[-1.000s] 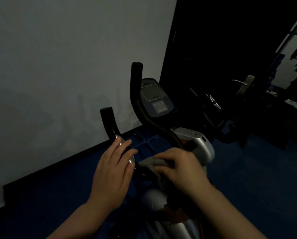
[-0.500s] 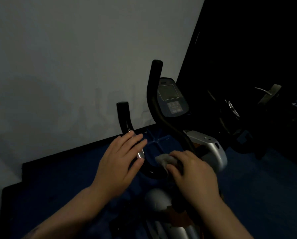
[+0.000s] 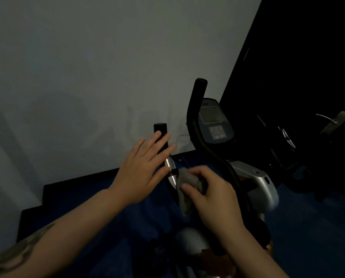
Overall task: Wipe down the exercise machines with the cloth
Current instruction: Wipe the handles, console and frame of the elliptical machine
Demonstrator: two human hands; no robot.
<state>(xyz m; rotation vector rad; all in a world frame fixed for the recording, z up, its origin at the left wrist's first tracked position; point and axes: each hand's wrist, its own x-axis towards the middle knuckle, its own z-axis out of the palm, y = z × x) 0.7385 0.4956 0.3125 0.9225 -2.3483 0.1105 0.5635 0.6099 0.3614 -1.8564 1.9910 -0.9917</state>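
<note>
An exercise bike stands in front of me with black curved handlebars [image 3: 195, 109], a console [image 3: 213, 121] with a screen and keypad, and a silver body [image 3: 255, 183]. My right hand [image 3: 213, 195] grips a grey cloth [image 3: 187, 187] bunched against the low middle of the handlebar, beside a silver pulse sensor [image 3: 170, 167]. Over the left handlebar grip [image 3: 161, 133] my left hand [image 3: 145, 167] lies with straight, spread fingers, its fingertips on the black foam.
A pale wall fills the left and top, with a dark skirting along the blue floor [image 3: 308, 227]. To the right, in deep shadow, stands another machine with a wheel [image 3: 288, 137] and a lever [image 3: 328, 119].
My left hand has slid up the left handlebar from the silver sensor to the black grip. The right hand has moved the cloth left towards the sensor. The view has shifted left.
</note>
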